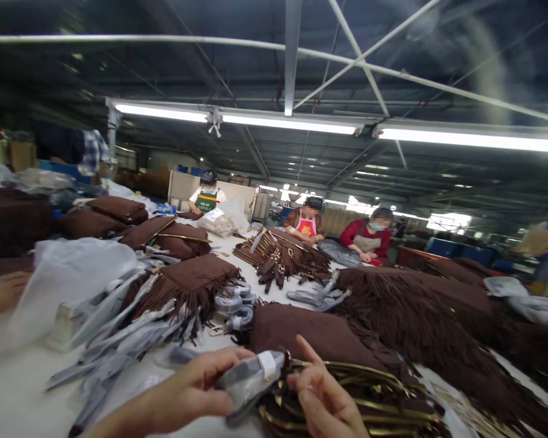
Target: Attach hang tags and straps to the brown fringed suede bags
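Note:
My left hand is closed around a coiled strap wrapped in clear plastic, with a white band round it near its far end. Close to that end is my right hand, its index finger stretched up and the other fingers loosely bent; I see nothing held in it. Below and behind the right hand lies a stack of brown bags with gold-coloured metal edges. A brown flat bag rests just beyond both hands.
Brown fringed bags and plastic-wrapped straps cover much of the white table. A clear plastic bag stands left, near another person's hand. Several co-workers sit across the table. A fringed pile lies right.

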Available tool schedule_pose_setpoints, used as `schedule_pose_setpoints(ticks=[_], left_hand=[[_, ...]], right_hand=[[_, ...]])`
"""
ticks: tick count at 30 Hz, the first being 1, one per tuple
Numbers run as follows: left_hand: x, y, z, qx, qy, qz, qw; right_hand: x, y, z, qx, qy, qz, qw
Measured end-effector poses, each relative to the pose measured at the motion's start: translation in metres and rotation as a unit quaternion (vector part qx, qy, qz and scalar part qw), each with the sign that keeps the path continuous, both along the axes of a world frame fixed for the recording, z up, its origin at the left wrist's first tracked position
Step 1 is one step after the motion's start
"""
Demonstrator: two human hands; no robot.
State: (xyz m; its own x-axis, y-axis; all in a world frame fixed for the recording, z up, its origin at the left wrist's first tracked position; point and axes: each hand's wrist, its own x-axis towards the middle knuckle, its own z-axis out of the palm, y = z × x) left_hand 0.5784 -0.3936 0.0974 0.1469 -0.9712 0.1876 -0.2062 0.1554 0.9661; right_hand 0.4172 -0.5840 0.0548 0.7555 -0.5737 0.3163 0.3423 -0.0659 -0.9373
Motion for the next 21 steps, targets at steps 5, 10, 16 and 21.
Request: schedule_pose_setpoints(ticks=[5,10,16,21], left_hand=[[-0.017,0.004,0.003,0.066,-0.1,-0.043,0.992],[-0.033,-0.019,0.008,0.047,-0.052,0.064,0.995],[-0.067,-0.073,-0.024,-0.024,0.049,0.024,0.998],[-0.074,-0.096,-0.045,0.031,0.025,0.163,0.986]], right_hand=[[-0.003,0.004,0.014,0.07,0.0,0.035,0.997],[-0.011,0.012,0.022,0.146,-0.052,0.114,0.981],[-0.016,0.003,0.021,0.146,-0.036,0.07,0.986],[-0.038,-0.019,0.03,-0.156,0.037,-0.111,0.981]])
